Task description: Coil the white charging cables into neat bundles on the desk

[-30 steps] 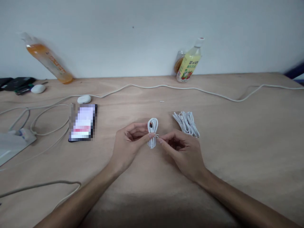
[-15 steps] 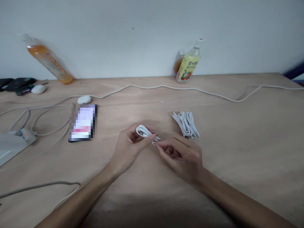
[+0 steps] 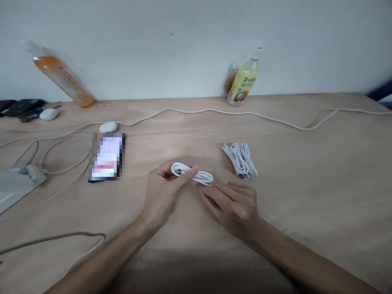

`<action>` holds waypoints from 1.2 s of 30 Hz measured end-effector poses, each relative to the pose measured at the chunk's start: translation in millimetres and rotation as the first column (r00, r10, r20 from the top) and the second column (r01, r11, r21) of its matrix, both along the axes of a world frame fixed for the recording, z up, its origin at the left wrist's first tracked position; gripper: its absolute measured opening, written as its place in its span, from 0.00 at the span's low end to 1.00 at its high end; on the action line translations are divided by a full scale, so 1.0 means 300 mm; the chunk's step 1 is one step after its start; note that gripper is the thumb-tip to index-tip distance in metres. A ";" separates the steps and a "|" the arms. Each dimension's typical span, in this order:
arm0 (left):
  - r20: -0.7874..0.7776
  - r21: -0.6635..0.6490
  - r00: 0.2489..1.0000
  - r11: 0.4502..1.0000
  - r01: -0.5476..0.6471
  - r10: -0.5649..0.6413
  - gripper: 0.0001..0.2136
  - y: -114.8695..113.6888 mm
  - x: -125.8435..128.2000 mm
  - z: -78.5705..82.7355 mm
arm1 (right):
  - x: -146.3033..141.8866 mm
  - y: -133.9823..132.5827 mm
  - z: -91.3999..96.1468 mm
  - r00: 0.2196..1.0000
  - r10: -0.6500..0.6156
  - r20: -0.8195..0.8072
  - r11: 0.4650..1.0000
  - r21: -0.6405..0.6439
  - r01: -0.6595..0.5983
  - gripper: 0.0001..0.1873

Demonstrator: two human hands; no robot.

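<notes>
Head view: left hand [image 3: 161, 190] pinches coiled white cable [image 3: 203, 177] mid-length over counter [image 3: 180, 228]; coil has swung from upright to nearly crosswise, tie now hidden, so fastening can't be checked. Right hand [image 3: 232, 206]: fingertips bunched at coil's near edge, grip unclear.

It's a pale wood-grained table [image 3: 306, 183], its far edge meeting the wall. Along that edge I see an orange drink bottle [image 3: 67, 83] and, well apart, a yellow-labelled drink bottle [image 3: 243, 83]. A long white cable [image 3: 210, 110] wanders across in front of them. Nearer lie tied bundles of white cable [image 3: 241, 161], with a tiny white scrap [image 3: 208, 130] beyond. Over on the left, a smartphone [image 3: 108, 157] lies just beside a white earbud case [image 3: 108, 127].
</notes>
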State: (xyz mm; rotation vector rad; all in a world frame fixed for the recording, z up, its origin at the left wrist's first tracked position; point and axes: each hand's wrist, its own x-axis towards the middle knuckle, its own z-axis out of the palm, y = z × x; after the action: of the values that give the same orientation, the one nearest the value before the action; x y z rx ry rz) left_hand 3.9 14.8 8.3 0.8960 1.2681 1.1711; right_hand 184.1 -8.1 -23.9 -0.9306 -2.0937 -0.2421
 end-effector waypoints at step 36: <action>-0.392 0.436 0.916 0.859 0.268 -0.087 0.04 0.016 -0.049 0.035 | -0.003 0.033 0.069 0.648 -0.221 -0.729 0.731 -0.564 -0.385 0.04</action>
State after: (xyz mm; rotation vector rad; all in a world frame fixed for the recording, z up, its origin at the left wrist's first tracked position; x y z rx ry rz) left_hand -10.7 19.5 18.8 1.6327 1.1544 1.2285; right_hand 183.4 1.7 -3.2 -1.0719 -1.3567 0.9351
